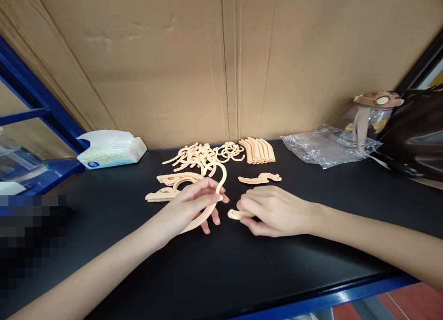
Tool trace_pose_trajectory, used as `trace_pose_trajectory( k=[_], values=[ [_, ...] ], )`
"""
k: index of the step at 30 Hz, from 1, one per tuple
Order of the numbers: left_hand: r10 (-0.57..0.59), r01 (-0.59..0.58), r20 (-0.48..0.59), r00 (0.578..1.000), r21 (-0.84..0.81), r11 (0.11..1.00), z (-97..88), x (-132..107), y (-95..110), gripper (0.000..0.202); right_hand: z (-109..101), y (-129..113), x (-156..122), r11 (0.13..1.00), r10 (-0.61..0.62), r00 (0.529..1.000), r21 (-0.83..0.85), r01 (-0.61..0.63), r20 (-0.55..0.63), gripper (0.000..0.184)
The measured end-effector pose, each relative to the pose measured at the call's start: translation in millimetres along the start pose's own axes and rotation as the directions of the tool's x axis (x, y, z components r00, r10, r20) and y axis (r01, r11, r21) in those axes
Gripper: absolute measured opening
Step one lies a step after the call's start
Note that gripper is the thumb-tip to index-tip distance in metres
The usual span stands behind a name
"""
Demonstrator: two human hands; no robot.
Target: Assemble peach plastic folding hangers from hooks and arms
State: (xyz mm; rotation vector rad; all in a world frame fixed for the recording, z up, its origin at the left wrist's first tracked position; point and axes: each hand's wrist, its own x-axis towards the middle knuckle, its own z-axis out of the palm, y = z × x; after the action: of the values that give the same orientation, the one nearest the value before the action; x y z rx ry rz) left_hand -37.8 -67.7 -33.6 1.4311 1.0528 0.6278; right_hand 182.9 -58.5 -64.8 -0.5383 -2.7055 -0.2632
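My left hand (188, 204) grips a beige plastic hanger hook (223, 174) between thumb and fingers. Its curved top rises above the fingertips, and its long tail runs down under the palm. My right hand (280, 211) is closed around a beige hanger arm (237, 214). Only that arm's rounded end, with a small hole, pokes out towards the left hand; the fist hides the rest. The two pieces are apart. Folded beige hanger pieces (161, 195) lie just beyond my left hand. A smaller pair of curved arms (254, 180) rests beyond my right hand.
At the back of the black table (294, 283) are a loose heap of hooks (194, 154) and a row of hanger arms (258, 151). A tissue pack (114, 156) sits left; a clear plastic bag (321, 147), a bottle (374, 117) and a dark bag (415, 135) stand right.
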Motion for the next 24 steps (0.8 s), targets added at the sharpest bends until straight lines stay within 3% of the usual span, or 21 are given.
trace_pose_trajectory(
  k=[8, 14, 24],
  values=[
    [-0.074, 0.077, 0.088, 0.993, -0.033, 0.996, 1.6, -1.3, 2.8, 0.022, 1.0, 2.6, -3.6, 0.991, 0.014, 0.989, -0.128, -0.032, -0.145, 0.023],
    [-0.114, 0.117, 0.136, 0.984, -0.012, 0.993, -0.8, -1.3, 6.0, 0.024, 0.4, 2.3, -1.9, 0.984, 0.028, 0.981, -0.166, -0.060, -0.190, 0.026],
    [-0.105, 0.105, 0.132, 0.986, 0.005, 0.994, -0.2, -2.2, 5.9, 0.029, -0.2, 2.2, -0.6, 0.979, -0.009, 0.970, -0.201, -0.041, -0.244, 0.032]
  ],
)
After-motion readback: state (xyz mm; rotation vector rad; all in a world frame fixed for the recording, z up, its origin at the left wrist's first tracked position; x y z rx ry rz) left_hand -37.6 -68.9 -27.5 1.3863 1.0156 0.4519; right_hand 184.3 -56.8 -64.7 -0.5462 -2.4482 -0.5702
